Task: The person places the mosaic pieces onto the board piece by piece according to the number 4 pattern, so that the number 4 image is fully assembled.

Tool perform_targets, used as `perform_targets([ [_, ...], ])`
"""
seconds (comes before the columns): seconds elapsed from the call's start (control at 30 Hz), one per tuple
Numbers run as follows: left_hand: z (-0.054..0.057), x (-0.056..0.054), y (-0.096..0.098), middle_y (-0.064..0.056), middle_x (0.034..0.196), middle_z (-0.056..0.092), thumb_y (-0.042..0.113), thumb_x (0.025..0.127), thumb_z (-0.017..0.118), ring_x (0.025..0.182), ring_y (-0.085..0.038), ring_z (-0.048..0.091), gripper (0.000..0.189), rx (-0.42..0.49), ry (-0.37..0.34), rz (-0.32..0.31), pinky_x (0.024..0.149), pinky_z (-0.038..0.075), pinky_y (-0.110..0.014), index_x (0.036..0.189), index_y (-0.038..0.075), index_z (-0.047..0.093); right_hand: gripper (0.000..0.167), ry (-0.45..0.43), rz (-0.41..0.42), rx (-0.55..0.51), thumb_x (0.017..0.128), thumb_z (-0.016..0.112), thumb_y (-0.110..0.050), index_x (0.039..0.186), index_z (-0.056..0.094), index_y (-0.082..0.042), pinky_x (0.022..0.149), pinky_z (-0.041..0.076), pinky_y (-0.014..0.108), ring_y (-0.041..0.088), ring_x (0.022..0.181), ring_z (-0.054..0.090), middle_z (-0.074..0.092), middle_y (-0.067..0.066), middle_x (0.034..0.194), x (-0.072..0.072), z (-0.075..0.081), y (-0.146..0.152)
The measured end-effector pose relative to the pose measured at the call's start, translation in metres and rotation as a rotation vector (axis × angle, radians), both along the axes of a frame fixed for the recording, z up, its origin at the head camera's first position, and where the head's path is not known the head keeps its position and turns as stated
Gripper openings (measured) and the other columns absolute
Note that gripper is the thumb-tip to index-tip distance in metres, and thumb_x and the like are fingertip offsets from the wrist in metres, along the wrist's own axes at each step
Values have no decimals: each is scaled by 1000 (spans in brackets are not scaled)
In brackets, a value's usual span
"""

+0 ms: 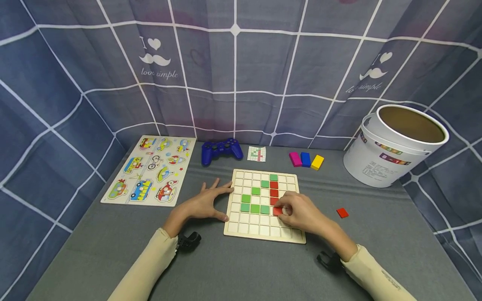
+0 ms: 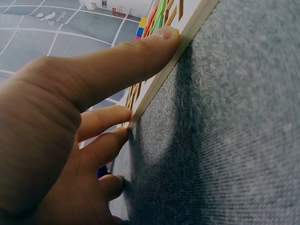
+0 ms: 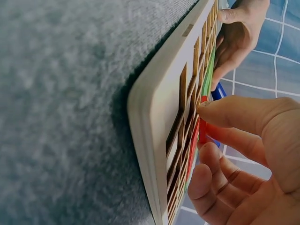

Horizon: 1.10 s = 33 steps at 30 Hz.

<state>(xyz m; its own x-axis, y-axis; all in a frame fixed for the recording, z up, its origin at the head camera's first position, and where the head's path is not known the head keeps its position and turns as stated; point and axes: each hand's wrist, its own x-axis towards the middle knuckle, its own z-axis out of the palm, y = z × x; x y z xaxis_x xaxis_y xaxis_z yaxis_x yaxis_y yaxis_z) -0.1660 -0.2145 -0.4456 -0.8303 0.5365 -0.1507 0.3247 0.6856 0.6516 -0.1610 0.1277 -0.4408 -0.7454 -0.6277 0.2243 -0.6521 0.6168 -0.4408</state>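
A wooden grid board (image 1: 244,228) lies flat on the grey cloth, with several green tiles (image 1: 255,208) and a column of red tiles (image 1: 274,193) in its cells. My right hand (image 1: 303,210) pinches a small square red tile (image 3: 203,131) between thumb and fingers, low over a cell just below that column. At the board's left side, my left hand (image 1: 205,202) spreads its fingers, thumb and fingertips touching the edge. Another red tile (image 1: 342,213) lies loose on the cloth, right of the board.
Behind the board are a blue game controller (image 1: 221,151), a small pattern card (image 1: 257,154) and pink, blue and yellow blocks (image 1: 306,159). A picture puzzle board (image 1: 150,171) lies left. White buckets (image 1: 384,161) stand at right, before the checked curtain (image 1: 263,62).
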Motion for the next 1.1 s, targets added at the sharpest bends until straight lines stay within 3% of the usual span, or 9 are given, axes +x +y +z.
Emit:
perform_targets([
  [0.27, -1, 0, 0, -1, 166, 16, 35, 75, 89, 150, -39, -5, 97, -1, 0, -4, 113, -13, -66, 155, 13, 40, 20, -27, -1, 31, 76, 80, -10, 96, 79, -15, 57, 38, 25, 8, 65, 48, 57, -5, 76, -4, 0, -6],
  [0.53, 1, 1, 1, 0, 166, 17, 35, 75, 89, 150, -39, -5, 96, -2, 0, 0, 113, -12, -66, 154, 13, 40, 24, -39, -29, 10, 77, 80, -12, 101, 78, -15, 58, 41, 26, 7, 67, 50, 61, -5, 83, -1, 3, -2],
  [0.83, 1, 0, 0, -1, 166, 17, 35, 74, 90, 150, -39, -4, 97, -2, 12, -4, 112, -12, -66, 154, 12, 40, 28, -35, -104, 13, 77, 81, -5, 105, 77, -10, 54, 41, 25, 7, 64, 51, 64, -1, 88, 2, 13, 45],
  [1.1, 0, -1, 0, -4, 166, 18, 36, 75, 89, 150, -41, -4, 96, -1, 14, -13, 112, -11, -68, 154, 12, 40, 29, -20, -188, 51, 75, 84, -7, 102, 76, -10, 54, 41, 24, 5, 63, 51, 66, -4, 89, 8, 11, 83],
])
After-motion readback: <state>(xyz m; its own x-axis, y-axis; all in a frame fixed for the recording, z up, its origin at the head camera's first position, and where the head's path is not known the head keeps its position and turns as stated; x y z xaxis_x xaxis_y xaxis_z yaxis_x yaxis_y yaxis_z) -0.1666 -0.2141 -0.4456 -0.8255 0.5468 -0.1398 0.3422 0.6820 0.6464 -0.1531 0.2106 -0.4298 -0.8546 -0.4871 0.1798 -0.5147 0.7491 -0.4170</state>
